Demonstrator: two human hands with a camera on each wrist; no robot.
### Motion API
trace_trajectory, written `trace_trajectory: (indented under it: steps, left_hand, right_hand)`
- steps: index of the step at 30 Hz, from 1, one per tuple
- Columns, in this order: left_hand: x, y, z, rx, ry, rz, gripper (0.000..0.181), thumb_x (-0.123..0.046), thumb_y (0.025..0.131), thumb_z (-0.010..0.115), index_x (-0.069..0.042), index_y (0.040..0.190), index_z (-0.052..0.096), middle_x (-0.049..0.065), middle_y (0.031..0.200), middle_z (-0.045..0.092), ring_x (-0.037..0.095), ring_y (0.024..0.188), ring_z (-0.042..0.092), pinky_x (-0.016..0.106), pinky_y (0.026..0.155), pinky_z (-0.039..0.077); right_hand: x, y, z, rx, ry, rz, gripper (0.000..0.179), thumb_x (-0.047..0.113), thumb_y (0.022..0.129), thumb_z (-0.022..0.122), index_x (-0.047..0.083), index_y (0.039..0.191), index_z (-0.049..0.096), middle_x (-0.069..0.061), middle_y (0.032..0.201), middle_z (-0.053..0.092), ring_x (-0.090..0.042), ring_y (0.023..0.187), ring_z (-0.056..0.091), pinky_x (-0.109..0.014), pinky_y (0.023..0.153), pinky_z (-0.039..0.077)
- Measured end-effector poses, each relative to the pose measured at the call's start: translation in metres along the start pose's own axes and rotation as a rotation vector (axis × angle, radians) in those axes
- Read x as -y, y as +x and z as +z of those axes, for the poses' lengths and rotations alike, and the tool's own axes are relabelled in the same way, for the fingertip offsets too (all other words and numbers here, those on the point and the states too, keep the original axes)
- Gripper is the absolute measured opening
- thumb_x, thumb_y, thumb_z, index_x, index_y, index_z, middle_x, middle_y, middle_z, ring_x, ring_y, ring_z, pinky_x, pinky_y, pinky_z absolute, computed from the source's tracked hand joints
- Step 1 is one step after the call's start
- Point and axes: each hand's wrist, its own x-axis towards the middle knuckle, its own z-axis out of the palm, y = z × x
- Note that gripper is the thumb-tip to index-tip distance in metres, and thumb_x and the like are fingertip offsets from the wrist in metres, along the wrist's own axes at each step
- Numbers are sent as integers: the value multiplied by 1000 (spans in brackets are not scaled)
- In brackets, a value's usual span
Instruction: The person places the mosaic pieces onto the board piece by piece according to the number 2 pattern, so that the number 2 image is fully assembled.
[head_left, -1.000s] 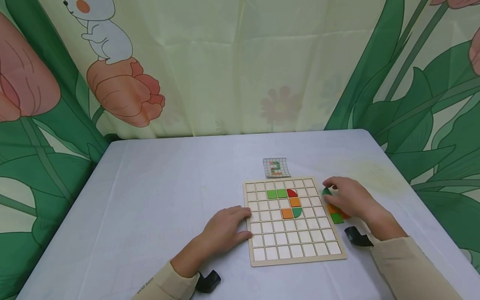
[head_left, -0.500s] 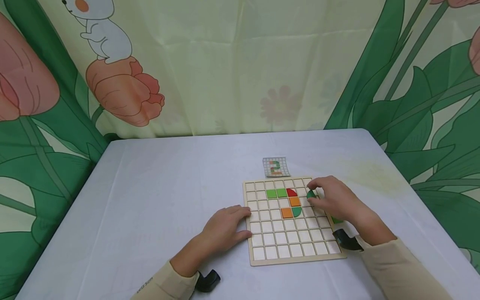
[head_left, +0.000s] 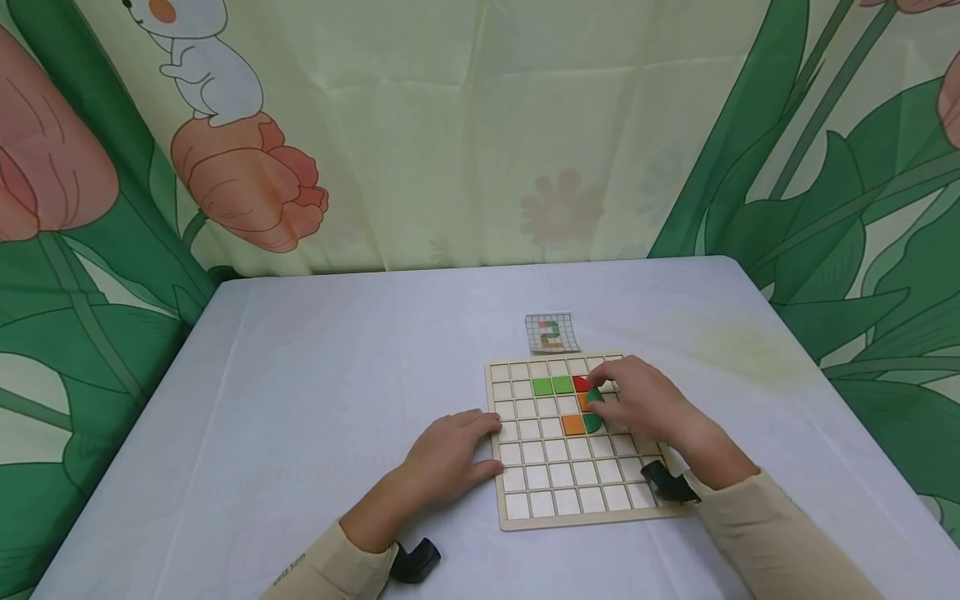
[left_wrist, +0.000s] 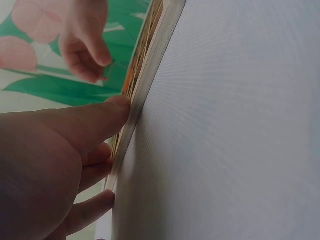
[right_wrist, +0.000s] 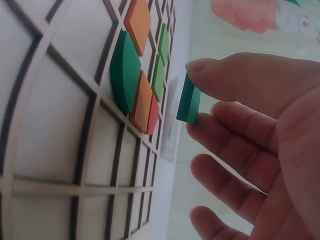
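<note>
My right hand (head_left: 647,402) pinches a dark green rounded tile (right_wrist: 188,101) between thumb and forefinger, held above the wooden grid board (head_left: 556,524). In the head view this tile overlaps an orange square (head_left: 582,402) below the red quarter-round tile (head_left: 581,383). Another green quarter-round tile (right_wrist: 125,72) lies in the grid beside a second orange square (head_left: 573,425). Two light green squares (head_left: 552,386) sit left of the red tile. My left hand (head_left: 447,458) rests at the board's left edge, its fingertips touching the frame, fingers fairly straight.
Behind the board lies a small pattern card (head_left: 552,333) with a coloured figure on a grid. A white cloth covers the table (head_left: 337,375). A floral curtain (head_left: 480,142) hangs behind it. A black wrist device (head_left: 670,483) sits at my right cuff.
My right hand has carried the green rounded tile from the loose tiles at the board's right side leftward over the grid, near the red tile. The left hand has stayed at the edge.
</note>
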Motion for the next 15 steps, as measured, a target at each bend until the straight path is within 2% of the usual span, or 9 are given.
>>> trace_trajectory:
  steps: [9,15]
  left_hand:
    - [0,0,0,-3,-5,-2,47,-35,90,75,-12,129,62,-1,133,62,22,127,55,42,104,45]
    - [0,0,1,-2,-5,-3,48,-35,90,75,-12,129,63,0,133,62,23,127,55,43,104,45]
  right_hand:
    - [6,2,8,2,5,-58,26,21,87,77,5,107,71,-3,105,70,-31,104,59,-47,87,50]
    - [15,3,12,19,22,-63,28,23,87,77,4,108,71,-3,103,69,-28,101,59,-46,87,51]
